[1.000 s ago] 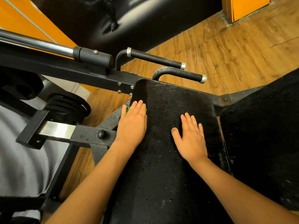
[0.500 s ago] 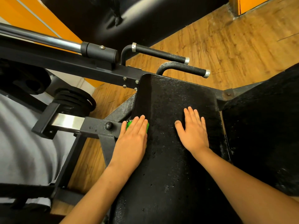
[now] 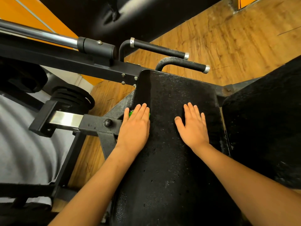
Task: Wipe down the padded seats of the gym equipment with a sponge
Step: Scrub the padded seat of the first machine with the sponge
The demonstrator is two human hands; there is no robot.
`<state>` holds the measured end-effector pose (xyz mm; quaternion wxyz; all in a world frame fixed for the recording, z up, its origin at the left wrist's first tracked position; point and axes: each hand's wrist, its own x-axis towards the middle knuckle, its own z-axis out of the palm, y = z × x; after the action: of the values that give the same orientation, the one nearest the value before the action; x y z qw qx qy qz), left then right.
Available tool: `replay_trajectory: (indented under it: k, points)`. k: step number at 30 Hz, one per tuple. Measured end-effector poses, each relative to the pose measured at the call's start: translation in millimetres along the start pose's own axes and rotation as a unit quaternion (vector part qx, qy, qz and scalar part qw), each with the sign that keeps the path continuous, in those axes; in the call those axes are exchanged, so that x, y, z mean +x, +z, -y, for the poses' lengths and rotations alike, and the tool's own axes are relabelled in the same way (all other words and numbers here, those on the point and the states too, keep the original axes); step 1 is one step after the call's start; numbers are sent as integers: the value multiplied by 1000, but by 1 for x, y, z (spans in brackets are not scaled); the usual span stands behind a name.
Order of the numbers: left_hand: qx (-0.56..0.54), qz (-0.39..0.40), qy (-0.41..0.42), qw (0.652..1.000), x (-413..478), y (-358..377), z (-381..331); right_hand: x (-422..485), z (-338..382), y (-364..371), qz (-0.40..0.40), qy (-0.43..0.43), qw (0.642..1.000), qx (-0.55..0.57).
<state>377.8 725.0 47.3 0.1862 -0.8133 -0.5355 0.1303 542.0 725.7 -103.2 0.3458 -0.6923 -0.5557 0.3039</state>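
A long black padded seat runs from the bottom of the view up to its rounded far end. My left hand lies flat with straight fingers on the seat's left edge and presses a green sponge, of which only small bits show beside the fingers. Spread flat, my right hand rests on the seat's right half and holds nothing. The pad's surface looks speckled and damp.
Two black grip handles stick out beyond the seat's far end. A chrome bar and black frame cross at upper left, with weight plates below. A second black pad is at right. The floor is wood.
My left hand with the sponge has slid back toward me along the seat's left edge. My right hand has stayed flat in about the same place.
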Motion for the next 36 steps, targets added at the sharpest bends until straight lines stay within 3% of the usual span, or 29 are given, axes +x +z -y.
replay_trajectory:
  k: [13,27,36]
  points:
    - [-23,-17,9,1000,-85,-3,-5,0,1,-1,0,-2,1000,0]
    - [-23,27,8,999,-44,-3,-2,-1,0,0,-11,-7,1000,1]
    - [-47,24,17,998,-93,-9,-8,-1,1,-1,-4,-3,1000,0]
